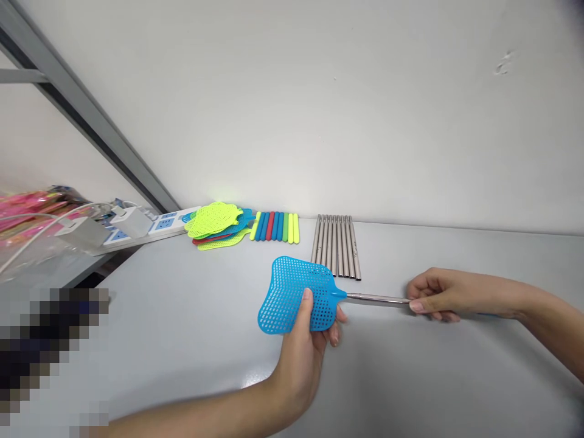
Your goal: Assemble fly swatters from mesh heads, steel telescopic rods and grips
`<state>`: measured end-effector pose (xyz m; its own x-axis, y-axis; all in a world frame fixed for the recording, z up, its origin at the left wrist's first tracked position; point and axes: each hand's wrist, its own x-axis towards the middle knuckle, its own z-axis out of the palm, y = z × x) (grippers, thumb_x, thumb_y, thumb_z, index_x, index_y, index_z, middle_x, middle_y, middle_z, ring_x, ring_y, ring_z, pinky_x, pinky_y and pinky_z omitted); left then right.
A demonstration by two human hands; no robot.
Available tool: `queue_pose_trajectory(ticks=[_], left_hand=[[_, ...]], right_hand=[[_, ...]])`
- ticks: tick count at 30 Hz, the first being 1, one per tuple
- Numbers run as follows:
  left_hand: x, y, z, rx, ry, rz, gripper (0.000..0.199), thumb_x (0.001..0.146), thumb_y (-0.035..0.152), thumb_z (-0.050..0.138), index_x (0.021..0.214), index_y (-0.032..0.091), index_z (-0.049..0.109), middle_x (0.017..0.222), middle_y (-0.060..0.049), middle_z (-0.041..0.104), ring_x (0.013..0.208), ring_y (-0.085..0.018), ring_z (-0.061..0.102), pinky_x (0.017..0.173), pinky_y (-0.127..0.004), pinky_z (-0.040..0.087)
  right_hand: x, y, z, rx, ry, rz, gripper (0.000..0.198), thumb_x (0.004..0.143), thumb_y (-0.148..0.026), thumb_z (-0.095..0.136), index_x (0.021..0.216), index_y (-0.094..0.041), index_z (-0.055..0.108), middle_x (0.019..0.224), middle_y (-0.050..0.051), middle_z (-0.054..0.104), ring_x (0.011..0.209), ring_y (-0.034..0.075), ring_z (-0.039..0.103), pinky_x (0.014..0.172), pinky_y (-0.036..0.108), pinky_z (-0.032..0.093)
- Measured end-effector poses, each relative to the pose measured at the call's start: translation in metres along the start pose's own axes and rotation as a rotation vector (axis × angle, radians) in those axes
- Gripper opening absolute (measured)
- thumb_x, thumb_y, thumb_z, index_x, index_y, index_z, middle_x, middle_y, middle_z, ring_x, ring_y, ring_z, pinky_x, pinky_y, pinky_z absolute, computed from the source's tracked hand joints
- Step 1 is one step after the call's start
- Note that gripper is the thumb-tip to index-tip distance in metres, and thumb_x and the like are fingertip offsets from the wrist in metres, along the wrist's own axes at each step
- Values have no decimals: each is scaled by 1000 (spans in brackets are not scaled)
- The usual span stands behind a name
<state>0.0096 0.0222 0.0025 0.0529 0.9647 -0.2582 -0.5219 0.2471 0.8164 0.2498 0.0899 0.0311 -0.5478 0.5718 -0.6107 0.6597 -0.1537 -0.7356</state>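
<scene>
Left hand [305, 347] grips a blue swatter head [296, 295] above the grey table [182, 328].
The fingers are closed round the mesh, thumb on top; the right hand [438, 295] pinches the metal rod [376, 298] joined to that head (held level, over mid-table). Behind lie a stack of swatter heads [216, 224], a row of metal rods [336, 244] and coloured grips [276, 226].

Swatter heads [218, 224], then grips [275, 227], then rods [336, 244] lie left to right along the wall.
</scene>
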Motion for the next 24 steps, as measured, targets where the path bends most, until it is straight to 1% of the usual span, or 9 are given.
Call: queue_pose_trajectory(ticks=[4, 7, 13, 16, 19, 24], left_hand=[[1, 1, -1, 48, 1, 15, 23, 82, 36, 42, 74, 16, 49, 66, -2, 56, 50, -8, 40, 54, -24, 36], [2, 2, -3, 114, -27, 4, 19, 80, 33, 46, 74, 16, 51, 67, -1, 55, 51, -8, 39, 56, -24, 36], [1, 3, -6, 89, -80, -26, 15, 81, 31, 45, 81, 17, 51, 70, -1, 53, 52, -8, 37, 54, -24, 34], [-1, 1, -7, 121, -115, -22, 18, 83, 30, 42, 74, 16, 50, 68, -1, 52, 52, -8, 37, 56, -24, 34], [-2, 0, -9, 186, -128, -22, 23, 83, 30, 41, 70, 16, 52, 66, -1, 51, 53, -8, 38, 58, -24, 34], [-3, -1, -10, 254, -137, -15, 27, 84, 32, 39, 67, 16, 53, 57, 1, 47, 53, -9, 39, 60, -25, 34]], right_hand=[[2, -2, 0, -3, 45, -68, 29, 77, -42, 49, 73, -15, 60, 53, -4, 34, 47, 8, 27, 48, 23, 22], [2, -4, 3, 23, 49, -94, 33, 79, -43, 47, 72, -14, 61, 51, -5, 28, 47, 8, 22, 47, 23, 19], [-3, -9, 11, 57, 63, -59, 36, 77, -46, 47, 65, -14, 56, 48, -5, 27, 44, 6, 20, 42, 22, 14], [-8, -16, 14, 58, 76, -24, 35, 77, -44, 48, 61, -14, 53, 47, -6, 24, 43, 6, 18, 41, 22, 11], [-10, -20, 15, 91, 53, -2, 34, 78, -42, 49, 59, -14, 51, 45, -7, 22, 42, 5, 16, 41, 23, 10], [-4, -13, 17, 173, -1, -24, 36, 78, -43, 47, 56, -14, 48, 40, -8, 22, 38, 4, 13, 39, 23, 9]])
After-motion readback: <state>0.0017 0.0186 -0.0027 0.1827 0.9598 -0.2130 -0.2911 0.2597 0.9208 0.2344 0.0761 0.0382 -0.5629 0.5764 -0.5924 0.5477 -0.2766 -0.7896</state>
